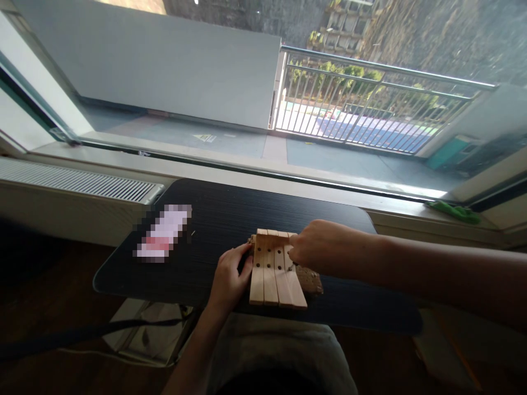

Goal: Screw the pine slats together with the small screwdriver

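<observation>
Several light wooden slats [273, 271] with small holes lie side by side on a dark table [214, 219], near its front edge. My left hand [229, 280] rests against the left edge of the slats, its fingers curled on the outermost slat. My right hand [317, 248] comes in from the right with its fingers closed in a pinch at the slats' upper right part; what they pinch is too small to make out. A brownish rough piece [310, 280] lies under the slats on the right.
A pixelated pink and white object [164, 232] lies on the table's left part. A radiator grille [78, 182] runs along the left below the window sill. A green cloth [455, 211] lies on the sill at the right. Beyond the glass stands a balcony railing [370, 104].
</observation>
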Demonstrator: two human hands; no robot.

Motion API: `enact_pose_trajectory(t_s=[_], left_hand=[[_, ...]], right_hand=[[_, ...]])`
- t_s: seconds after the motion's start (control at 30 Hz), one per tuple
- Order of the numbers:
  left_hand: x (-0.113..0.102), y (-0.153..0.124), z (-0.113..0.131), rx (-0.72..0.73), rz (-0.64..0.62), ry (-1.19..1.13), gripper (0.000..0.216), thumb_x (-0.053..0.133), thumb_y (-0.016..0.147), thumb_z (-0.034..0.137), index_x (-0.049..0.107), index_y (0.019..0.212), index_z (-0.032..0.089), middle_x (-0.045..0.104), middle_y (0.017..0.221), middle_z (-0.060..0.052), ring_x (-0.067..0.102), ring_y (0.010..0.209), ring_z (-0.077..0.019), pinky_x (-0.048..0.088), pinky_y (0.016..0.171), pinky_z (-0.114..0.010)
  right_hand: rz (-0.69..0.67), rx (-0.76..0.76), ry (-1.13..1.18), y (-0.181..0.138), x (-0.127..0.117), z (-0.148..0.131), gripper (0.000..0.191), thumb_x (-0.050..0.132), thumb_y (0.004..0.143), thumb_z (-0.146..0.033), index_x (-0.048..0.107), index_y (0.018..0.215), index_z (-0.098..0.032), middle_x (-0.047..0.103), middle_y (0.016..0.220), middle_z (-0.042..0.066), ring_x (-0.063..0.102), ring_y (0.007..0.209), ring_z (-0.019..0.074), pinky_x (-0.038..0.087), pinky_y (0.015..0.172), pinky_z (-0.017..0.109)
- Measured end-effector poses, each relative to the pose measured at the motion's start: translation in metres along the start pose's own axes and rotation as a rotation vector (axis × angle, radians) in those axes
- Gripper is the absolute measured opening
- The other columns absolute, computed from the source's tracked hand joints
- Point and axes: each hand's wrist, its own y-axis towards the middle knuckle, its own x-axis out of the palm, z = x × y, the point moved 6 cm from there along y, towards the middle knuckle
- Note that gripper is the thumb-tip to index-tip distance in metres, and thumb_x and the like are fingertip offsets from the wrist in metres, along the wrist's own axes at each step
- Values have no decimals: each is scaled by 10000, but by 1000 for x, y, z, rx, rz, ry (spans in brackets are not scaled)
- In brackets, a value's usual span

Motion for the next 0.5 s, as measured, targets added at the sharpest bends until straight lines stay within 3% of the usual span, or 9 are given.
enact_pose_trajectory(t_s=[0.13, 0.33, 0.5], left_hand=[[0, 0, 0, -5, 3, -6, 311, 511, 899, 295, 674, 1127, 160, 728, 1119, -106, 670, 1046, -257, 508, 974, -438], [-1, 0, 2, 0, 2, -3, 308, 511, 900, 289, 671, 1131, 162, 727, 1123, -104, 668, 1048, -256, 501, 982, -439], [-1, 0, 2, 3, -4, 0, 312, 504, 903, 291, 670, 1133, 163, 727, 1120, -103, 666, 1051, -254, 505, 976, -432]], right_hand=[[17, -7, 48, 2, 2, -2, 261, 524, 868, -14, 734, 842, -167, 729, 888, 105, 681, 825, 241, 453, 650, 334], [87, 218, 386, 1, 8, 9, 342, 516, 873, -71, 725, 768, -321, 750, 928, 58, 654, 956, 260, 455, 830, 395], [107, 174, 303, 4, 10, 8, 316, 498, 888, -112, 752, 816, -285, 754, 930, 89, 670, 927, 263, 465, 778, 385]])
